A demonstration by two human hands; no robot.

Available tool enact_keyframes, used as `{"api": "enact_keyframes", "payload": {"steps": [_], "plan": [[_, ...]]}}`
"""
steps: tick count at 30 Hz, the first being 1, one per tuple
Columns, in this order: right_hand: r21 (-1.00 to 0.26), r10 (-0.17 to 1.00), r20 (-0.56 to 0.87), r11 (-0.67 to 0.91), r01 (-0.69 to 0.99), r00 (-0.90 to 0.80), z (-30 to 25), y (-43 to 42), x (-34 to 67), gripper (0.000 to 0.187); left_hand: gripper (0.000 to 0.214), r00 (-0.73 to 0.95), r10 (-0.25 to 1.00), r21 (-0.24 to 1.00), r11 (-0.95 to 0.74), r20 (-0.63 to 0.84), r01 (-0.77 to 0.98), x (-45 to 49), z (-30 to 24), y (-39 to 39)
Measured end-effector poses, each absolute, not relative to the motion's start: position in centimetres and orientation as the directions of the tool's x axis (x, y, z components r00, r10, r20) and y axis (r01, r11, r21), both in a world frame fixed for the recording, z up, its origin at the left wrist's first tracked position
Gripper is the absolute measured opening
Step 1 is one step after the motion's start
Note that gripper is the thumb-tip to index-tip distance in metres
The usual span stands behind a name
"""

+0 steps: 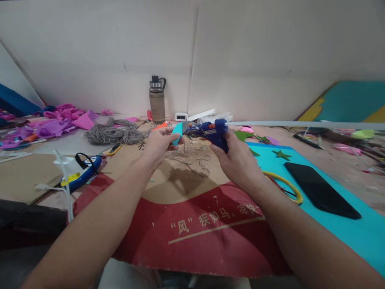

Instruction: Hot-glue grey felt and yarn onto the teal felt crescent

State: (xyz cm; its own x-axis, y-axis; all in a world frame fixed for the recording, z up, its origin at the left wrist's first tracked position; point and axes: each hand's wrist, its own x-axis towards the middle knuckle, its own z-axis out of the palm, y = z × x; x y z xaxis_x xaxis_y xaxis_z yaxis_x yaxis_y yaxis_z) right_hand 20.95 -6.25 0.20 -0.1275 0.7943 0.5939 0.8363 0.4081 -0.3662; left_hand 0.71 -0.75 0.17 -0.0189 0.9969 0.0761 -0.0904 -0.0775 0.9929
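Note:
Between the thumb and fingers of my left hand (pixel 164 142) is a small turquoise piece (pixel 177 132), perhaps foam or felt, held up above the cardboard. My right hand (pixel 237 158) is wrapped round the handle of a blue glue gun (pixel 218 134), its nozzle pointing left at the turquoise piece. A long white glue stick (pixel 294 125) sticks out of the gun's back toward the right. Whether the nozzle touches the piece I cannot tell. Beneath both hands lies a red and brown cardboard sheet (pixel 192 233) with loose grey string (pixel 204 160) on it.
A water bottle (pixel 157 100) stands by the wall, with a bundle of grey cord (pixel 114 131) to its left. Purple scraps (pixel 60 122) and a blue-white power strip (pixel 81 170) lie left. On the right, a phone (pixel 320 188) and yellow ring (pixel 288 184) rest on a turquoise sheet (pixel 357 237).

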Motion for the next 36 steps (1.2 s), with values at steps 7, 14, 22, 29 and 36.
{"api": "enact_keyframes", "payload": {"steps": [7,14,22,29,36], "plan": [[-0.333,0.767,0.625,0.431,0.838,-0.146,-0.13,-6.0,21.09,0.041,0.021,-0.01,0.995,0.993,-0.104,0.104,-0.056,0.71,-0.03,-0.63],[-0.353,0.788,0.605,0.393,0.849,-0.113,-0.04,-6.09,21.07,0.04,0.02,0.003,0.987,0.987,-0.16,0.16,0.001,0.82,-0.17,-0.73],[-0.354,0.818,0.559,0.38,0.854,-0.132,0.26,-6.45,20.79,0.04,0.019,-0.018,0.987,0.987,-0.162,0.162,-0.003,0.62,-0.12,-0.76],[-0.374,0.811,0.566,0.411,0.832,-0.146,0.07,-6.36,20.88,0.041,0.019,-0.033,0.988,0.988,-0.152,0.152,-0.006,0.69,-0.07,-0.85],[-0.412,0.811,0.569,0.426,0.806,-0.138,-0.09,-6.06,20.97,0.04,0.018,-0.019,0.989,0.989,-0.149,0.149,-0.006,0.65,-0.23,-0.59]]}}
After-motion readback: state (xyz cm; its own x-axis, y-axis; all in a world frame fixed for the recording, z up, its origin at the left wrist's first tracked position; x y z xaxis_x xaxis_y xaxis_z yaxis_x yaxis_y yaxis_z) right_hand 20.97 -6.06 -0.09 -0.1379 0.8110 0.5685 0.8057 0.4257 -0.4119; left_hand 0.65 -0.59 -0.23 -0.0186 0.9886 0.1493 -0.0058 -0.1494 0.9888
